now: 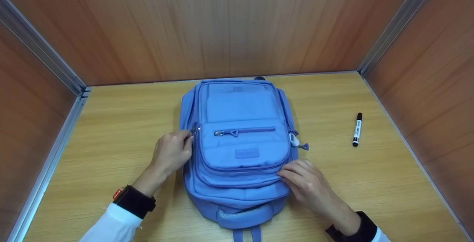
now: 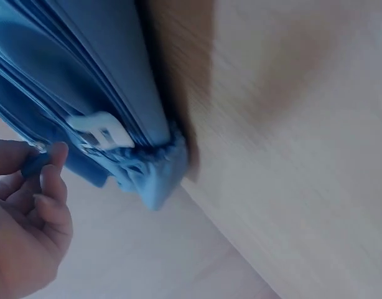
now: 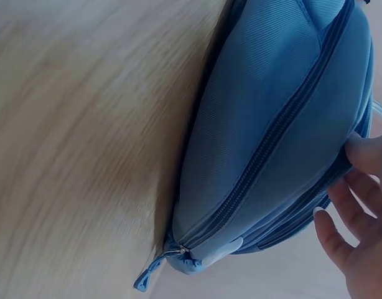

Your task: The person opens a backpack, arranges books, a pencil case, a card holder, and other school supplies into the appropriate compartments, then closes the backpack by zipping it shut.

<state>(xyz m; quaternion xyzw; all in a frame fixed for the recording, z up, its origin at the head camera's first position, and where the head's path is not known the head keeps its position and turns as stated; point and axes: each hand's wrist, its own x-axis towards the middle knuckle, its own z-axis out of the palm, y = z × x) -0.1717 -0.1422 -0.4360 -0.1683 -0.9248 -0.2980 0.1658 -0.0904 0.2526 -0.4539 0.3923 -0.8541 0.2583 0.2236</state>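
A blue backpack (image 1: 240, 108) lies on its back on the table, its carry handle (image 1: 246, 215) toward the person. At its left side my left hand (image 1: 172, 151) pinches a zipper pull (image 2: 35, 163) between thumb and fingers. Close to those fingers shows a white buckle (image 2: 104, 131). My right hand (image 1: 305, 182) holds the fabric edge at the lower right of the front pocket, thumb on the cloth and fingers along the zipper seam. In the right wrist view, a long closed zipper (image 3: 265, 143) runs along the bag's side, ending in a hanging pull (image 3: 147, 274).
A black-and-white marker (image 1: 357, 129) lies on the wooden table (image 1: 126, 116) to the right of the bag. Wood panels (image 1: 237, 27) with metal corner strips stand at the back and both sides. Another white buckle (image 1: 293, 140) sits at the bag's right side.
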